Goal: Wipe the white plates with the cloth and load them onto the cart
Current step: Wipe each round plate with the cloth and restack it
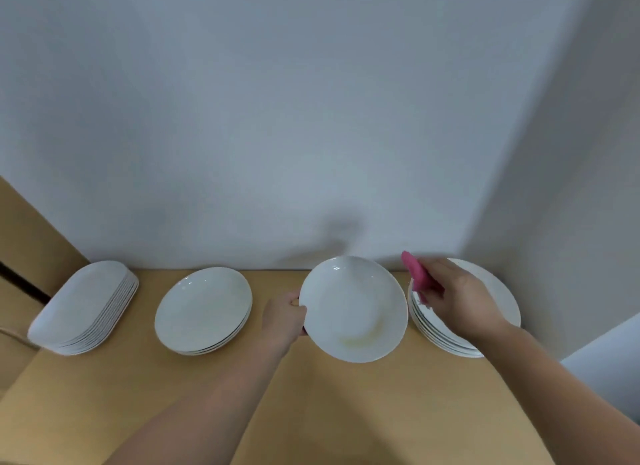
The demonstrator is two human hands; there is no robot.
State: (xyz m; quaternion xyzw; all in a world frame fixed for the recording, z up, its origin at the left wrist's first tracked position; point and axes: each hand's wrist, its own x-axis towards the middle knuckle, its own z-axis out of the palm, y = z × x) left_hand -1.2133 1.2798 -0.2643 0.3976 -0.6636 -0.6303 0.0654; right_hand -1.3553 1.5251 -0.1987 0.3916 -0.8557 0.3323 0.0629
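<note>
My left hand point(284, 317) grips the left rim of a white plate point(353, 308) and holds it tilted above the tan table point(311, 395). A faint yellowish smear shows on the plate's lower part. To its right, my right hand point(457, 298) clutches a pink cloth point(417, 274) over a stack of white round plates point(498, 291) in the corner. The cloth is apart from the held plate.
A stack of round white plates point(204, 310) sits left of centre. A stack of oblong white plates point(83, 308) stands at the far left. A grey wall runs behind the table and along its right side. No cart is in view.
</note>
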